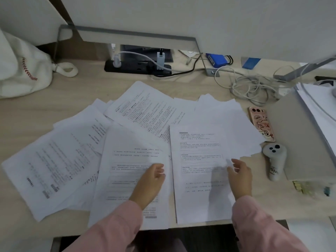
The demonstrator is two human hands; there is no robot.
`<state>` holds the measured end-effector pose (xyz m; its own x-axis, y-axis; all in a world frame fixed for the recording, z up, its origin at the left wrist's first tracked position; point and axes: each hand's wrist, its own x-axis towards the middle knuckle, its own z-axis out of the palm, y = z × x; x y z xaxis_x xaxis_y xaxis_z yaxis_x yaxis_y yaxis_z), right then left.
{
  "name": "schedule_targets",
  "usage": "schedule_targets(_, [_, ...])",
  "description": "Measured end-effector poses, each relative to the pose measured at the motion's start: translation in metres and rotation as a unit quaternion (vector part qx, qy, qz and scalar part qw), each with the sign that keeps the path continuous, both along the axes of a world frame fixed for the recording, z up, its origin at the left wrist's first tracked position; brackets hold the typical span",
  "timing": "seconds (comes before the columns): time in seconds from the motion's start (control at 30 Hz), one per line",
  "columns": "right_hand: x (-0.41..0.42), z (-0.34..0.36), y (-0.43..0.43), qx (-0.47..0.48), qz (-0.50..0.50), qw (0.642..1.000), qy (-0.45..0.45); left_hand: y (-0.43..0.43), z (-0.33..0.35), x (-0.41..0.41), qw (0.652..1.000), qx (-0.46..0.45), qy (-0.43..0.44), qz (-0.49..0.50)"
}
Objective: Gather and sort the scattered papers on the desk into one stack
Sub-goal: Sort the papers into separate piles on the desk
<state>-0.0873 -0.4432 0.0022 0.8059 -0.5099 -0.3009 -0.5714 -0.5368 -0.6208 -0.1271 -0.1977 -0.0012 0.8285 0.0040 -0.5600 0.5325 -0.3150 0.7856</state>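
Note:
Several printed white sheets lie fanned and overlapping on the light wooden desk. One sheet is skewed at the left, another sheet lies at the back, and blank sheets spread to the right. Two sheets lie nearest me: a tilted front sheet and a straight right sheet. My left hand rests over the tilted sheet near its right edge, fingers loosely curled and holding nothing. My right hand hovers at the right sheet's right edge, fingers relaxed, casting a shadow on the page.
A white cloth bag sits back left. A black power strip and tangled cables lie behind the papers. To the right are a phone, a white controller, a grey laptop and another paper pile.

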Motion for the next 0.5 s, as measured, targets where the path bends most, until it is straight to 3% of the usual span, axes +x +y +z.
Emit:
schedule_targets(0.3, [0.023, 0.014, 0.138, 0.083, 0.235, 0.968, -0.011, 0.148, 0.005, -0.027, 0.981, 0.118, -0.014, 0.155])
schedule_targets(0.4, [0.024, 0.011, 0.191, 0.06, 0.356, 0.933, 0.001, 0.194, 0.001, -0.041, 0.97, 0.178, -0.001, 0.165])
schedule_targets(0.5, [0.026, 0.006, 0.236, 0.007, 0.487, 0.873, 0.027, 0.234, -0.003, -0.044, 0.961, 0.223, 0.013, 0.163])
